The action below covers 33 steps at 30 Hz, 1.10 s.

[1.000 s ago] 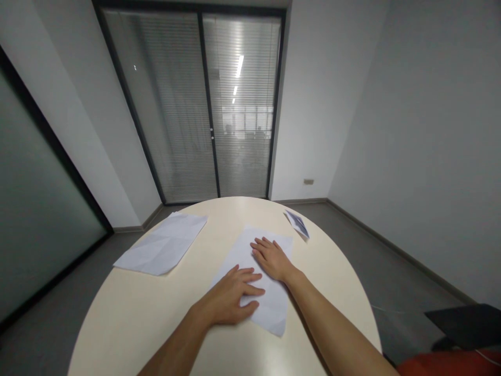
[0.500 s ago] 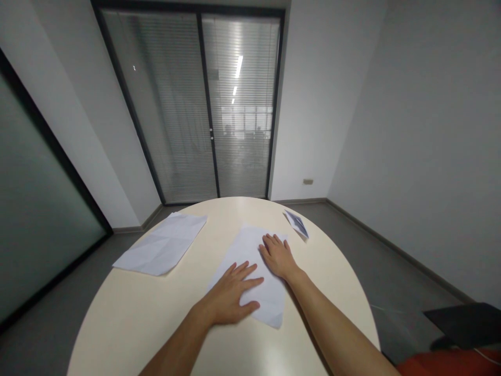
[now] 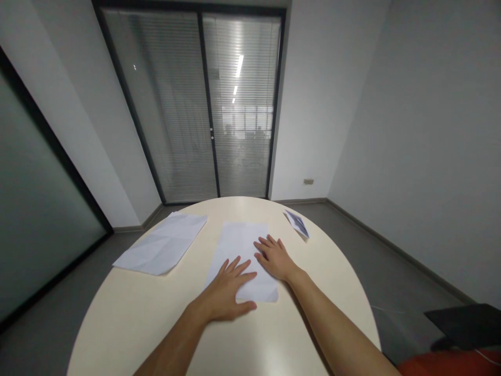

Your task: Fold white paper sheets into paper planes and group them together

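Observation:
A white sheet of paper [image 3: 238,240] lies flat in the middle of the round table. My left hand [image 3: 225,295] rests with spread fingers over its near left part, thumb reaching past the near edge. On the sheet's right side lies my right hand [image 3: 276,259], palm down, fingers stretched and slightly apart. Neither hand grips anything. Parts of the sheet under both hands are hidden.
Creased white papers [image 3: 164,244] lie at the table's left edge. A folded paper [image 3: 298,224] with a dark printed side stands near the far right edge. The cream round table [image 3: 141,313] fills the foreground. A black flat object [image 3: 465,324] is at the lower right.
The sheet has turned and now lies straighter, its near edge farther away and its far edge shifted left. Both hands have moved slightly left, staying flat and spread.

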Motion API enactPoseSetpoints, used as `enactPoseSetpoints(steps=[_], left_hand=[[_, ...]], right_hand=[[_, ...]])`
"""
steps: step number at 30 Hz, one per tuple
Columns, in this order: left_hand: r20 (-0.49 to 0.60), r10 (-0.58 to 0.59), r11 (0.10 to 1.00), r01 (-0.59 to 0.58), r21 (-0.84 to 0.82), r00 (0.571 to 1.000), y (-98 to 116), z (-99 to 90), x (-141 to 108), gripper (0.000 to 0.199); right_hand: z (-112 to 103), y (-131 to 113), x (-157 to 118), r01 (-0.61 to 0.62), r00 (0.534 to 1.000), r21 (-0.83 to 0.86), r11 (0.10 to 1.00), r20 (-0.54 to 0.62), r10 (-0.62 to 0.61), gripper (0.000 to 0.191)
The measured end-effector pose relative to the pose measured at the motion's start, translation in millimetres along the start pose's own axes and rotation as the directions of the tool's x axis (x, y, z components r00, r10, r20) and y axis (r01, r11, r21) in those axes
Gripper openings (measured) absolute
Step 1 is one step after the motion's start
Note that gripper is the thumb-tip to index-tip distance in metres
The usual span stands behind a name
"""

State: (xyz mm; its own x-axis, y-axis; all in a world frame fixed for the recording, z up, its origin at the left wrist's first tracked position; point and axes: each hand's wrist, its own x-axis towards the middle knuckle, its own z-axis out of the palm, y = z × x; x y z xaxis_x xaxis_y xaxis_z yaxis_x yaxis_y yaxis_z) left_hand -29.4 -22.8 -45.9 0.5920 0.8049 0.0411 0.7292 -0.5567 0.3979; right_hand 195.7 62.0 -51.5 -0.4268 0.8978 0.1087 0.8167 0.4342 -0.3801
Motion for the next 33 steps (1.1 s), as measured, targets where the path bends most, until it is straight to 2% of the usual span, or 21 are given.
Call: enactPoseSetpoints(steps=[3,10,14,18,22,27,33], left_hand=[[0.011,-0.022,1.0,0.022,0.01,1.0,0,-0.5,1,0.072],[-0.132,-0.165,0.982,0.175,0.071,0.977,-6,11.9,7,0.069],[-0.155,-0.211,0.972,0.224,0.077,0.965,-4,9.5,7,0.07],[-0.079,-0.173,0.981,0.178,0.073,0.982,-4,3.4,4,0.072],[-0.049,-0.149,0.987,0.152,0.057,0.988,-7,-0.1,2,0.065],[-0.099,-0.164,0.985,0.169,0.045,0.982,-6,-1.9,3,0.059],[-0.218,-0.139,0.988,0.149,0.031,0.966,-7,-0.5,4,0.045]], right_hand=[[-2,0,0,0.022,1.0,-0.012,1.0,-0.01,-0.022,0.049],[-5,-9,-4,0.179,0.983,0.033,0.983,0.023,-0.18,0.046],[-5,-8,-6,0.233,0.971,0.073,0.97,0.044,-0.237,0.046],[-4,-5,-5,0.215,0.974,0.082,0.973,0.055,-0.22,0.048],[-2,-2,-5,0.203,0.978,0.085,0.975,0.021,-0.206,0.046],[-1,-2,-5,0.271,0.963,0.105,0.957,-0.036,-0.269,0.038],[-2,-6,-3,0.385,0.923,0.212,0.898,-0.109,-0.37,0.028]])
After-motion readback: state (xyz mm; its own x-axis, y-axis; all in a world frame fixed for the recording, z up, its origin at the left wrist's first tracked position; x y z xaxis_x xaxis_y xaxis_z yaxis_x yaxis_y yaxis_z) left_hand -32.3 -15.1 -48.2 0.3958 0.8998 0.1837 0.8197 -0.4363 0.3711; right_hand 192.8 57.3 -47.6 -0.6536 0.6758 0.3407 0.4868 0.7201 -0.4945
